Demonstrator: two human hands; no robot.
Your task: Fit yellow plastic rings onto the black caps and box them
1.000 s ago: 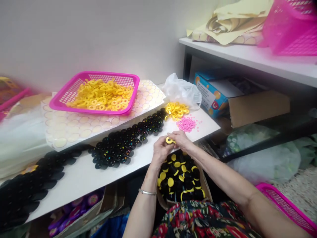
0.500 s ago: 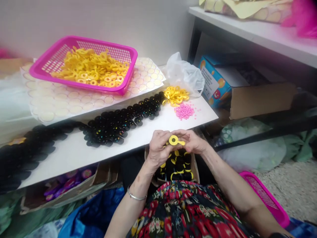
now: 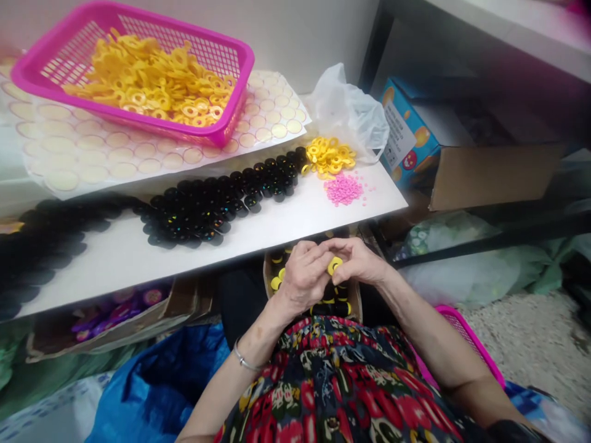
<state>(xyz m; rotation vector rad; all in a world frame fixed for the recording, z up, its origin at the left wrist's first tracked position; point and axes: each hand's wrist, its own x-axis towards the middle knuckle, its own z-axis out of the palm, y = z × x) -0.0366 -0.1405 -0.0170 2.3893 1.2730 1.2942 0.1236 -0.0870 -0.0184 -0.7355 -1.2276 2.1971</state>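
Observation:
My left hand [image 3: 303, 275] and my right hand [image 3: 357, 258] meet just below the white table's front edge [image 3: 258, 243], fingers curled together round a small yellow ring piece [image 3: 333, 265]. Under them stands a cardboard box [image 3: 270, 269] of black pieces with yellow caps. On the table lie a long band of black round pieces [image 3: 217, 200], a small heap of yellow rings [image 3: 329, 156] and a scatter of pink beads [image 3: 343, 188]. A pink basket [image 3: 231, 92] at the back holds many yellow rings.
A sheet of round stickers [image 3: 138, 157] lies under the basket. A white plastic bag [image 3: 351, 114] and a blue carton [image 3: 410, 138] sit at the right, below a shelf. A second pink basket [image 3: 466, 338] is on the floor by my right arm; a blue bag [image 3: 157, 381] is at lower left.
The view has tilted down and nearer. My hands have drawn down from the table's edge to over the box, and the yellow piece, held flat before, is now tucked between my fingers.

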